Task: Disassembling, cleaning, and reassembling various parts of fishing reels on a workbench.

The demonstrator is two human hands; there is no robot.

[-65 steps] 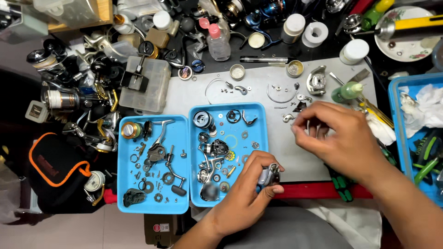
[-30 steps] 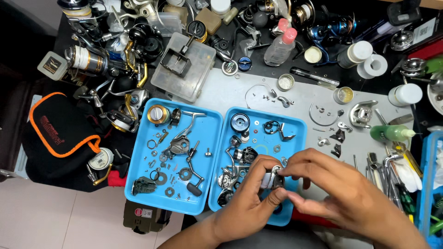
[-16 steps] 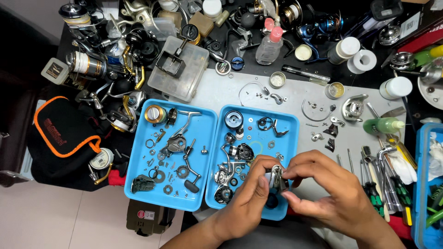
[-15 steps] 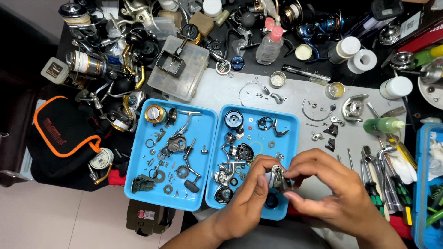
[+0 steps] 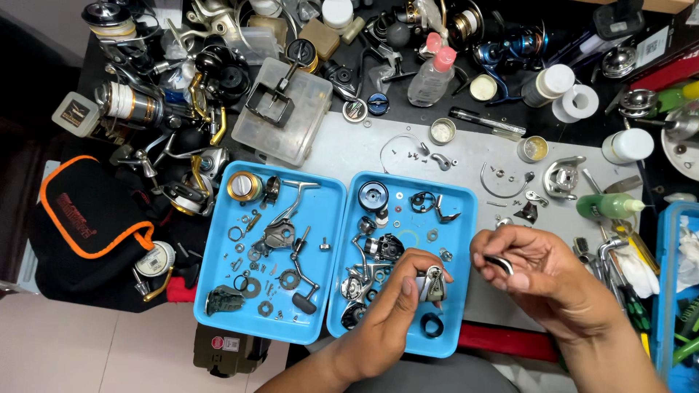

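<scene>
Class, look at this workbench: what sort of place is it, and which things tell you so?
Most likely a fishing-reel repair bench. Two blue plastic trays hold small screws, washers and gears, whole spinning reels crowd the black table's far edge, and the left hand holds a small grey metal reel part.

Your clearest room is the bare grey mat (image 5: 364, 149) between the clear plastic box (image 5: 280, 116) and the small round tins (image 5: 442, 131); only loose screws and a wire bail (image 5: 402, 142) lie there. Both blue trays (image 5: 218, 262) (image 5: 462, 218) at the desk's near edge are crowded with parts. The far edge is packed with reels and bottles (image 5: 429, 76). At the right edge, tools (image 5: 619, 255) and a green bottle (image 5: 608, 206) block passage.
</scene>
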